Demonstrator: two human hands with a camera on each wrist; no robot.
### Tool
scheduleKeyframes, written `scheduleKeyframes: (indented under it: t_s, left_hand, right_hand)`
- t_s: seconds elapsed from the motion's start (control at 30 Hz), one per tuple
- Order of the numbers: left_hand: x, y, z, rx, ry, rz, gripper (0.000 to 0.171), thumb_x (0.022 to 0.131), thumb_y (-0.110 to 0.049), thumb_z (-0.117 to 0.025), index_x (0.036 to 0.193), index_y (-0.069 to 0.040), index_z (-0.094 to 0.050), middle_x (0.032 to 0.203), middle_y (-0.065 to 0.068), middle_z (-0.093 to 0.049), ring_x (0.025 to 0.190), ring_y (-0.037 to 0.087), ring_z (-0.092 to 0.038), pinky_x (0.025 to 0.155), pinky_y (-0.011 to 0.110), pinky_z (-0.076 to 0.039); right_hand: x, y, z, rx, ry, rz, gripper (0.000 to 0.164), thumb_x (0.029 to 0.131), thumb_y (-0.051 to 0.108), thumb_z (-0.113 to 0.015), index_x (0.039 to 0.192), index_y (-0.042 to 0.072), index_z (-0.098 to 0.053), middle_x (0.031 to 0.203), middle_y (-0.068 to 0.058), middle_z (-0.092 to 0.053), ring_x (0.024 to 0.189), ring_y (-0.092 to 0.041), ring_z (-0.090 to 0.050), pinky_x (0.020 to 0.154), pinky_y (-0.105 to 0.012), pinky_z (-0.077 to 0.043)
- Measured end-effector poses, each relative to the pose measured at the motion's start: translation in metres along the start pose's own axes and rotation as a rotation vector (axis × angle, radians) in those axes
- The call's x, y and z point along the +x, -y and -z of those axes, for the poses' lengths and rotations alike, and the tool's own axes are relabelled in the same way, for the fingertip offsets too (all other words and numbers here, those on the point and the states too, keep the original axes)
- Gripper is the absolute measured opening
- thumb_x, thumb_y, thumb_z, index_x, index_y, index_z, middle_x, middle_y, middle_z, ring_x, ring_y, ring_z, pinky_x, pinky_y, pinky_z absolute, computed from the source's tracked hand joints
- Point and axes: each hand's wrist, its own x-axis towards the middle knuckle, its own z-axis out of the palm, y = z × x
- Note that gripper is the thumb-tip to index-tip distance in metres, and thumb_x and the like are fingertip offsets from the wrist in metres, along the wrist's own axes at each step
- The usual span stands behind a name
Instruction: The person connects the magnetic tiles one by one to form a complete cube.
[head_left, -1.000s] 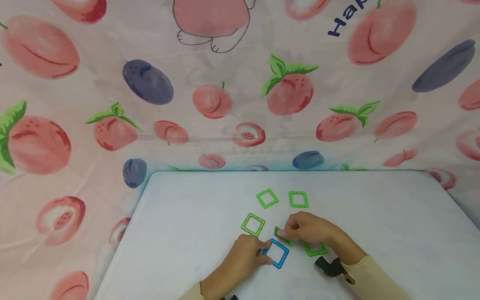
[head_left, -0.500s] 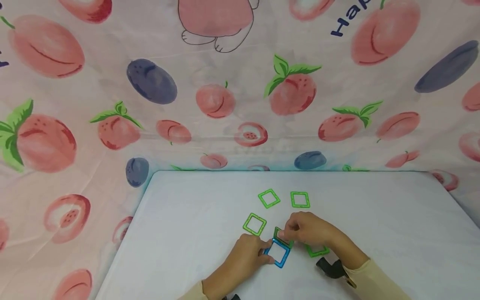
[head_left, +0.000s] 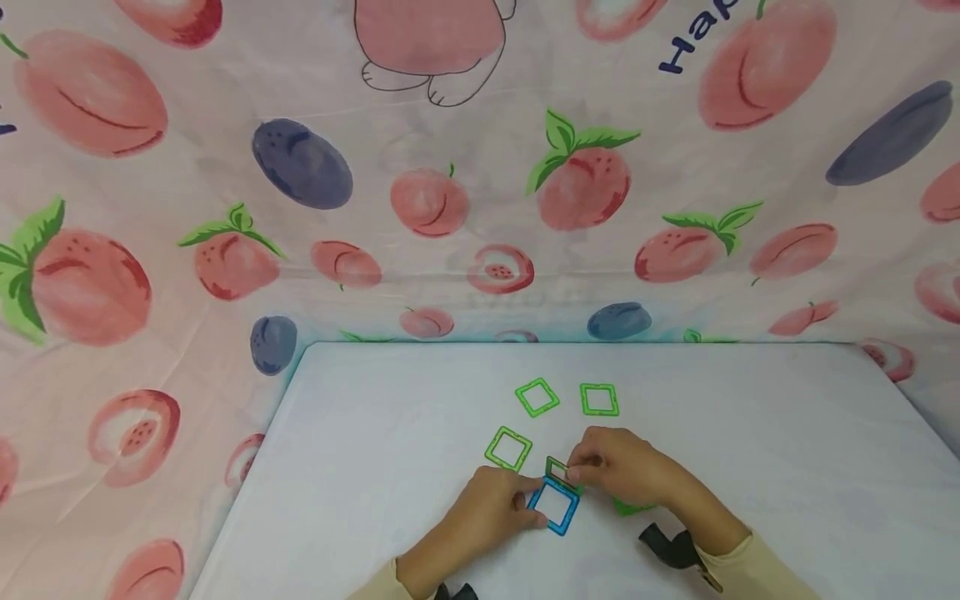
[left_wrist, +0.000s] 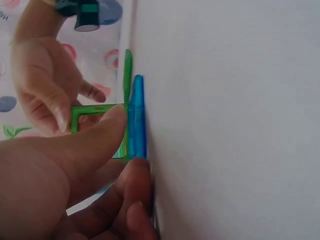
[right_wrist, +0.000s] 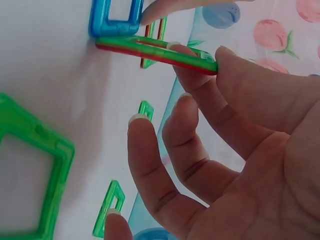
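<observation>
My left hand [head_left: 487, 510] pinches a blue square magnetic tile [head_left: 572, 515] at its left side, low over the white table. The tile is an open frame. With thumb and fingertips, my right hand [head_left: 630, 469] pinches a green square magnetic tile [right_wrist: 155, 52] by its outer edge. This green tile stands upright, its lower edge right along the blue tile's far right edge. In the right wrist view, the other right fingers are spread and loosely bent. The left thumb [left_wrist: 112, 122] lies at the join of the two tiles in the left wrist view.
Several more green square tiles lie flat on the white table [head_left: 375, 433]: a tile [head_left: 537, 414] and another tile [head_left: 599, 412] at the back, one tile [head_left: 491, 456] beyond my left hand, and one tile [head_left: 632, 507] partly under my right hand. A fruit-print cloth [head_left: 495, 200] hangs behind.
The green tile has come against the blue tile's edge. My right hand has shifted slightly right and nearer, uncovering more of the green tile. The left hand keeps its grip.
</observation>
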Motion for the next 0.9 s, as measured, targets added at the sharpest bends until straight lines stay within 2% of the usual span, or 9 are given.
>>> scheduleKeyframes:
  t_s: [0.27, 0.43, 0.6, 0.9]
  left_hand:
    - [-0.0019, 0.0024, 0.0086, -0.127, 0.05, 0.04, 0.049, 0.087, -0.034, -0.067, 0.13, -0.015, -0.054, 0.065, -0.014, -0.059, 0.054, 0.001, -0.052, 0.051, 0.021, -0.041]
    - [-0.0011, 0.0012, 0.0107, -0.169, 0.098, 0.024, 0.044, 0.095, -0.044, -0.05, 0.136, -0.026, -0.048, 0.068, -0.013, -0.063, 0.06, 0.002, -0.054, 0.061, 0.022, -0.042]
    - [0.001, -0.0005, 0.0102, -0.194, 0.106, 0.029, 0.037, 0.097, -0.049, -0.04, 0.128, -0.032, -0.055, 0.069, -0.011, -0.063, 0.061, 0.003, -0.053, 0.062, 0.024, -0.041]
    - [0.0018, 0.0016, 0.0077, -0.277, 0.138, 0.029, 0.037, 0.098, -0.049, -0.039, 0.107, -0.026, -0.066, 0.073, -0.008, -0.063, 0.062, 0.004, -0.051, 0.057, 0.022, -0.039]
  right_hand:
    - [-0.0008, 0.0026, 0.0022, -0.009, 0.031, 0.024, 0.014, 0.094, 0.026, -0.057, 0.096, 0.021, -0.07, 0.084, 0.009, -0.062, 0.076, -0.007, -0.049, 0.066, -0.024, -0.04]
    - [-0.001, 0.003, 0.0031, -0.027, 0.056, 0.022, 0.016, 0.095, 0.028, -0.054, 0.094, 0.025, -0.069, 0.078, 0.008, -0.063, 0.069, -0.004, -0.05, 0.063, -0.024, -0.041]
    - [-0.0011, 0.0014, 0.0031, -0.022, 0.067, 0.026, 0.017, 0.096, 0.032, -0.053, 0.093, 0.026, -0.069, 0.071, 0.006, -0.06, 0.065, -0.005, -0.05, 0.06, -0.025, -0.041]
    - [0.0013, -0.0003, -0.0028, 0.035, 0.065, 0.067, 0.017, 0.093, 0.034, -0.057, 0.09, 0.023, -0.07, 0.069, 0.008, -0.059, 0.063, -0.003, -0.05, 0.058, -0.022, -0.042]
